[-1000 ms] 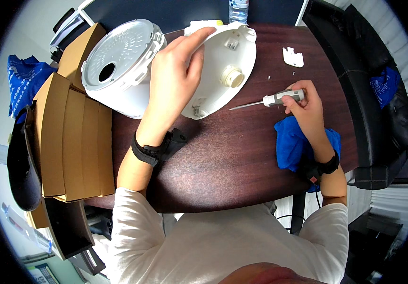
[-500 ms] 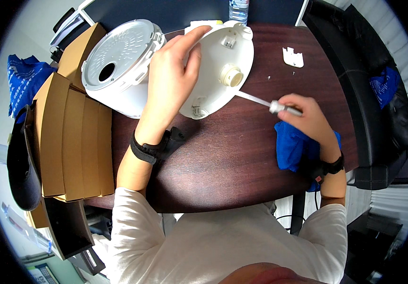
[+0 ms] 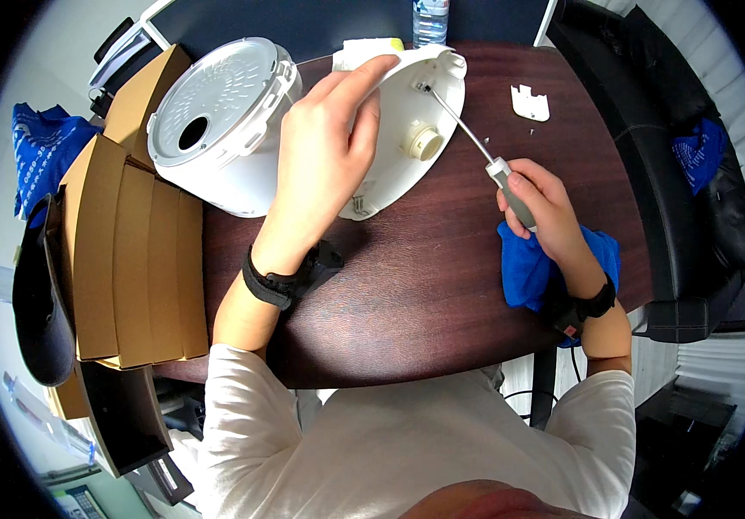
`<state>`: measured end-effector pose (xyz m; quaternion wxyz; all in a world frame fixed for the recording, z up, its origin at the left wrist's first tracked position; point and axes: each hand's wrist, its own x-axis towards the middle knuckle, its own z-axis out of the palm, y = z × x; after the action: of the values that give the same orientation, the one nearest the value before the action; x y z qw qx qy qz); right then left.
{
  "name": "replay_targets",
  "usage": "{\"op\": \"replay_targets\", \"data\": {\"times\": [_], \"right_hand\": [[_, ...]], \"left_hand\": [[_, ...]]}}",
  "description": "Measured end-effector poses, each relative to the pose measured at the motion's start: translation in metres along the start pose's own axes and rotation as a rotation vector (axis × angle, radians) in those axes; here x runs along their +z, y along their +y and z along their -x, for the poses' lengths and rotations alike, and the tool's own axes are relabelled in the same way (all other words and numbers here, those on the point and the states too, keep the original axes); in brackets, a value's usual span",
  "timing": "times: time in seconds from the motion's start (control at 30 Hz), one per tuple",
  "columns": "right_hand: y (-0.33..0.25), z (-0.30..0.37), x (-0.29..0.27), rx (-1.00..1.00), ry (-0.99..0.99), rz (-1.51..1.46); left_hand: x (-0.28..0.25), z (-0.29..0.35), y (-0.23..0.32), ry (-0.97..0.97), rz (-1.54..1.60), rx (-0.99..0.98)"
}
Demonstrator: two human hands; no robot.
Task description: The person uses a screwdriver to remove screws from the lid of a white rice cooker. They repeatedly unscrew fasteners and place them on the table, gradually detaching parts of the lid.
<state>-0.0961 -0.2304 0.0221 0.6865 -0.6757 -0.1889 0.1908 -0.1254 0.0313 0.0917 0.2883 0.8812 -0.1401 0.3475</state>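
On the dark wooden table (image 3: 407, 285), the left hand (image 3: 325, 160) lay flat over a white plastic cover (image 3: 407, 130), fingers pressing it down. The right hand (image 3: 541, 203) was clenched around a screwdriver (image 3: 485, 156), its tip touching the cover's far edge. A white cooker (image 3: 217, 121) stood just beside.

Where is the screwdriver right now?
In the head view, the screwdriver is in the right hand, right of the table's middle, its tip reaching up-left onto the far end of the white round cover under the left hand.
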Motion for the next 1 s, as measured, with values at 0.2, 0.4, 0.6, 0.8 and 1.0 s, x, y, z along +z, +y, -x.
{"op": "replay_targets", "data": {"times": [0.2, 0.4, 0.6, 0.8, 1.0], "right_hand": [[0.004, 0.000, 0.001, 0.020, -0.019, -0.046], [0.000, 0.001, 0.002, 0.088, -0.083, -0.165], [-0.006, 0.006, 0.007, 0.176, -0.117, -0.280], [-0.010, 0.014, 0.014, 0.242, -0.217, -0.422], [-0.013, 0.015, 0.017, 0.247, -0.268, -0.490]], "left_hand": [[-0.001, 0.001, 0.003, -0.012, -0.004, -0.013], [0.000, 0.001, 0.003, 0.000, -0.006, 0.021], [0.001, 0.003, 0.006, -0.005, -0.004, 0.032], [0.006, 0.008, 0.010, 0.022, -0.064, 0.084], [0.004, 0.009, 0.014, 0.002, -0.080, 0.074]]}}
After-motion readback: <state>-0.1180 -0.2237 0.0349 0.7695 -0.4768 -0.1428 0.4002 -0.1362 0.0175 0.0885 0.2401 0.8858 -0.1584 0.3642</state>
